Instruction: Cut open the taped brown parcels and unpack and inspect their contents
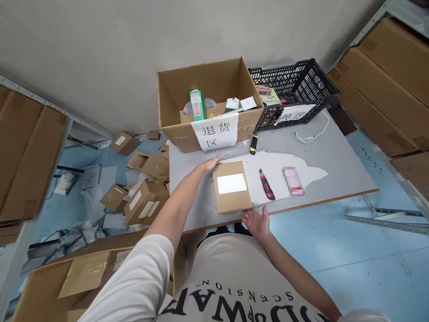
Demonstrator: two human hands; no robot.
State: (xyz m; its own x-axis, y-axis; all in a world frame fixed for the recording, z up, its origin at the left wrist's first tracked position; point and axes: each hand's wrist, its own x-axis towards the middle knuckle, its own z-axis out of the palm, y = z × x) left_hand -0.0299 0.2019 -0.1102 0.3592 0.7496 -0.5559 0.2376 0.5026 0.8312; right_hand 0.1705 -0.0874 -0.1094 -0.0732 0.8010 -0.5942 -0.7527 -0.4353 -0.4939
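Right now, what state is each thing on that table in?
Small parcel: closed, lying flat, white label up.
Left hand: open, fingers on the parcel's far edge.
Right hand: open, at the parcel's near corner.
Big carton: flaps open, items inside.
Black crate: open-topped, holding items.
Red utility knife: lying flat; blade not discernible.

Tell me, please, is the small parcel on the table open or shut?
Shut: the parcel lies flat, flaps closed, label up, between both hands.
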